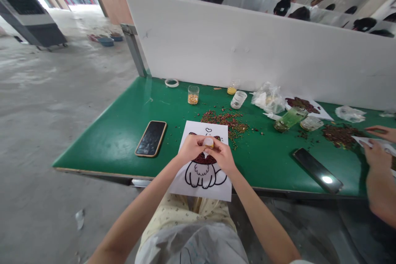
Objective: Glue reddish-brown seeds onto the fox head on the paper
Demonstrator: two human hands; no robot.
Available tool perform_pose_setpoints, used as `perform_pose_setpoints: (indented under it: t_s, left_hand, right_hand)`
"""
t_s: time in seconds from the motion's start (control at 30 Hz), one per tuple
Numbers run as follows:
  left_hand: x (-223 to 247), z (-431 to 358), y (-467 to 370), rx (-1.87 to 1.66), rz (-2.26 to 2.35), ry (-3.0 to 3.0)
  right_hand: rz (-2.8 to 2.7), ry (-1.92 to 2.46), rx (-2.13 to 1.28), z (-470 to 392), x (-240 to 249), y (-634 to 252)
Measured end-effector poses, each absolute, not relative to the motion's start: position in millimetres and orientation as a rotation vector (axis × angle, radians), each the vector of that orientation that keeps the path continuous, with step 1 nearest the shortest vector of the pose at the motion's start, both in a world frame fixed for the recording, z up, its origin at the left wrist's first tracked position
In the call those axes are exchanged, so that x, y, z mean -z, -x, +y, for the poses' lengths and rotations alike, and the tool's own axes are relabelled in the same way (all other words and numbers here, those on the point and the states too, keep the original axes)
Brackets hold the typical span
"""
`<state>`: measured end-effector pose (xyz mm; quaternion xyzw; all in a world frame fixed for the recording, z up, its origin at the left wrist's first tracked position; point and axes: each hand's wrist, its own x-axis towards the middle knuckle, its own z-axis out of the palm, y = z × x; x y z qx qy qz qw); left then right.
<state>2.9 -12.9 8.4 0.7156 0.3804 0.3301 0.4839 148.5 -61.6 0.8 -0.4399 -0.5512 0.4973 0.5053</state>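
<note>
Both hands meet over a sheet of white paper [198, 181] printed with a cat outline. My left hand [192, 147] and my right hand [222, 154] pinch a small whitish container with a yellow lower edge [208, 143] between their fingers; its exact kind is unclear. Under the hands, the cat's head is partly covered with dark red grains [204, 159], while its body and tail are bare line drawing. Just past the sheet lies a scattered heap of mixed red and green beans [227, 121].
A phone [151, 138] lies left of the paper, another phone [317, 169] to the right. Behind stand a cup of corn kernels [193, 98], a tape roll [171, 83], a clear cup [238, 100] and a tipped green jar [291, 119]. Another person's hands [375, 152] work at far right.
</note>
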Motion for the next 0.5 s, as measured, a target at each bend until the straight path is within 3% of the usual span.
perform_pose_setpoints:
  t_s: [0.5]
  left_hand:
    - [-10.9, -16.0, -6.9, -0.828, 0.995, -1.791]
  right_hand:
    - [-1.367, 1.162, -1.115, -64.5, -3.6, -150.8]
